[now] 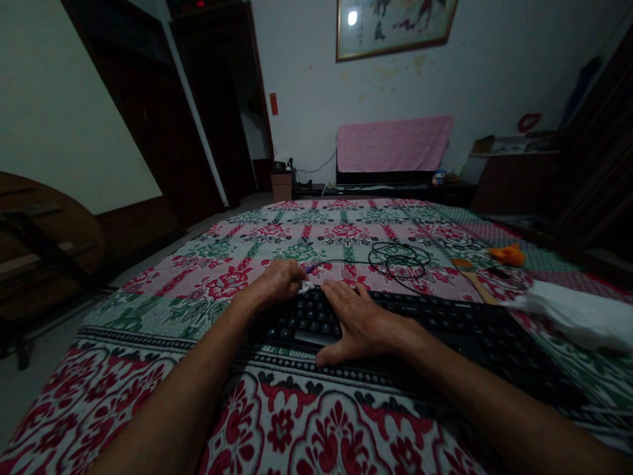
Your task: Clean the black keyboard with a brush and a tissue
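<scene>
A black keyboard (316, 313) lies on a patterned cloth. At its far left edge, my left hand (279, 282) is closed, with a small white wad (306, 286) showing at its fingertips. The wad looks like tissue or cloth, partly hidden by the fingers. Just beyond these fingertips is a purple plug (310, 269) on the end of a thin black cable (341, 262); whether the hand touches it I cannot tell. My right hand (359, 320) rests flat over the keys right of the left hand, fingers stretched out and thumb apart, covering part of the keyboard.
The cable lies coiled beyond the keyboard. To the right are a flat brush (477, 284), an orange cloth-like bundle (508, 255) and a white bag or tissue pack (583, 313). A round wooden tabletop (49, 231) leans at the left. Against the far wall, a pink cloth (394, 145) covers a screen.
</scene>
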`<state>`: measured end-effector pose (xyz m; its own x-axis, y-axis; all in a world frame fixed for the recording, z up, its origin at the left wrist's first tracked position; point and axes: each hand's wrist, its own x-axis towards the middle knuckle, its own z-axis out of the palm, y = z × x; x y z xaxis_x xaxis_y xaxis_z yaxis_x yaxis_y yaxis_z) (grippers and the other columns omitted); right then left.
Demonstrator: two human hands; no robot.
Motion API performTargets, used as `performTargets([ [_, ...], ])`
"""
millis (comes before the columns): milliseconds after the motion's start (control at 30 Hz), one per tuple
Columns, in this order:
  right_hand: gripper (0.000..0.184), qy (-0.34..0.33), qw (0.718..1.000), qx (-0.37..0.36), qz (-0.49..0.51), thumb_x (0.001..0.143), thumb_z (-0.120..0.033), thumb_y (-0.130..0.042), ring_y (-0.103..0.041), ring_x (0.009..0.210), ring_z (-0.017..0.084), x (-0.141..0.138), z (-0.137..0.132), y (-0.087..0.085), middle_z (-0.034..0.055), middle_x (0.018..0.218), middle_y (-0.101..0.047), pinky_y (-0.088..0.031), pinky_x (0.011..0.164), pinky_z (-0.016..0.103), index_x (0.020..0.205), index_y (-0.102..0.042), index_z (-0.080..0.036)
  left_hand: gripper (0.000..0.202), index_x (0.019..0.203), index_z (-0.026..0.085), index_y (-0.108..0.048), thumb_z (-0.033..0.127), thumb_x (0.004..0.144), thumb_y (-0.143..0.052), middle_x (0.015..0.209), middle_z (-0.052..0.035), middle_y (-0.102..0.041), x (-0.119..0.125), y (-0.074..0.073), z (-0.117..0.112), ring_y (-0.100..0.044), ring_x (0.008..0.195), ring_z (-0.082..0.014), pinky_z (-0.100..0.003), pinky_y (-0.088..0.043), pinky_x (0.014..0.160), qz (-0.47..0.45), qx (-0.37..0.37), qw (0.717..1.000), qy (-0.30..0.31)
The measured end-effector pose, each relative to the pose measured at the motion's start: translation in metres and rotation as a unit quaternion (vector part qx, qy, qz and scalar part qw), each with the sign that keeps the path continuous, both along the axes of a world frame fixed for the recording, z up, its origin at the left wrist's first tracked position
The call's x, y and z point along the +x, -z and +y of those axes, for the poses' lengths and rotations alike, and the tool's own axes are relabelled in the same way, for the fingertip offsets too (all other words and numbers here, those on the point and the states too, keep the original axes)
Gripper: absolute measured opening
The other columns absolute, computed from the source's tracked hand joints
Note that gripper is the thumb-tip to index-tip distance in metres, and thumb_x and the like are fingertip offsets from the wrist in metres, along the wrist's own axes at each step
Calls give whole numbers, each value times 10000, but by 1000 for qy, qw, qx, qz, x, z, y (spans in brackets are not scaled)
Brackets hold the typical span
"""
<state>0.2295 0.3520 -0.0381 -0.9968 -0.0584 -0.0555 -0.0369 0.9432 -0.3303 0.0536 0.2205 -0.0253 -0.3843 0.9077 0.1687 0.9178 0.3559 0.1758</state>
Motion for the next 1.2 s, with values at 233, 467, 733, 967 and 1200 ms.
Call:
performTargets([
  [233, 1303, 6, 1000, 6, -24, 511, -768, -598, -28, 1372, 408, 1, 3, -3, 213, 1512, -65, 0, 1088, 592, 1455, -67, -44, 376, 873, 186, -725, 75, 631, -462, 823, -34, -700, 4, -14, -6, -608, 818, -171, -226, -429, 719, -14, -37, 999, -22],
  [467, 1278, -23, 999, -1, -23, 520, -740, -619, -58, 1382, 359, 1, 13, -1, 193, 1513, -105, -13, 1112, 537, 1460, -63, -78, 329, 922, 190, -694, 121, 682, -480, 848, -20, -684, 10, -8, 1, -599, 787, -157, -226, -425, 706, -32, 6, 999, -6],
  [733, 1313, -23, 998, -11, -56, 497, -734, -644, -18, 1382, 378, 2, 13, -6, 181, 1521, -54, 0, 1099, 577, 1463, -35, -88, 378, 864, 170, -732, 80, 603, -474, 778, -18, -694, 5, -26, -14, -600, 741, -158, -213, -433, 660, -76, -69, 992, -70],
  [967, 1307, -24, 998, -4, -49, 496, -731, -643, -27, 1384, 363, 3, 13, -8, 194, 1517, -66, -14, 1102, 570, 1459, -58, -70, 314, 871, 178, -718, 153, 659, -488, 775, 4, -679, 7, -20, -12, -587, 723, -131, -185, -417, 631, -133, -25, 990, -31],
  [1200, 1311, -27, 998, -6, -49, 494, -741, -637, -28, 1384, 361, 2, 15, -6, 188, 1517, -73, -7, 1095, 583, 1461, -43, -85, 363, 844, 173, -721, 116, 585, -473, 669, 9, -653, -7, -11, -17, -568, 619, -138, -204, -396, 550, -170, -67, 981, -66],
])
